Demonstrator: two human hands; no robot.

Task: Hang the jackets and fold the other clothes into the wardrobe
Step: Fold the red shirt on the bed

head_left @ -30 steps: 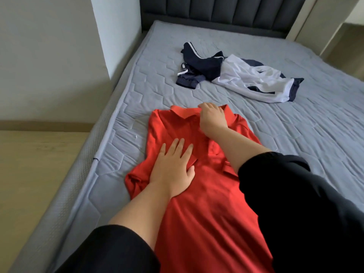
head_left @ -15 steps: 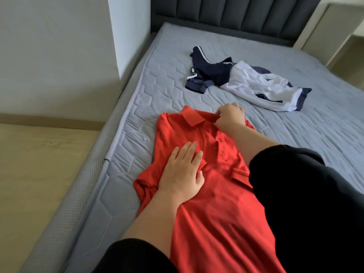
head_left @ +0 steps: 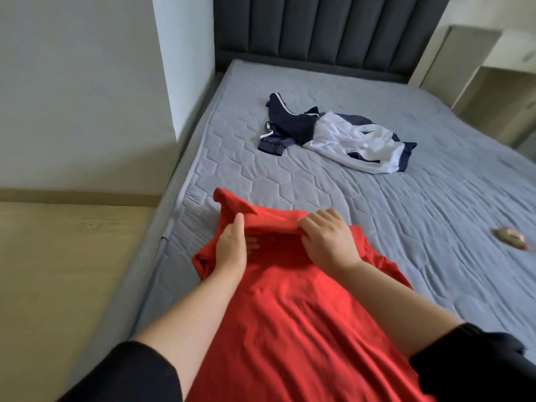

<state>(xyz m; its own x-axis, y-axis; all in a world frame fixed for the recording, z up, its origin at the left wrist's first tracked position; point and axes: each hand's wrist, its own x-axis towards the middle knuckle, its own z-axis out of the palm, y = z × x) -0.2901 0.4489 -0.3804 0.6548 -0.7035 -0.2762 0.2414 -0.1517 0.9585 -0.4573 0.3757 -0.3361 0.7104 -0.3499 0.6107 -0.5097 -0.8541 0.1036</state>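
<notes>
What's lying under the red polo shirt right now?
Grey mattress shows around the red polo shirt; the left hand has fingers beneath its raised top. Anything else underneath is covered.

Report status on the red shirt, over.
Left grip and right grip both pinch red shirt near collar, fabric raised. Navy-and-white jacket farther up mattress, apart, untouched.

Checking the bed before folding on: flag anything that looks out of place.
A small gold-brown object lies alone on the mattress at the right edge, too blurred to identify. The jacket lies crumpled.
</notes>
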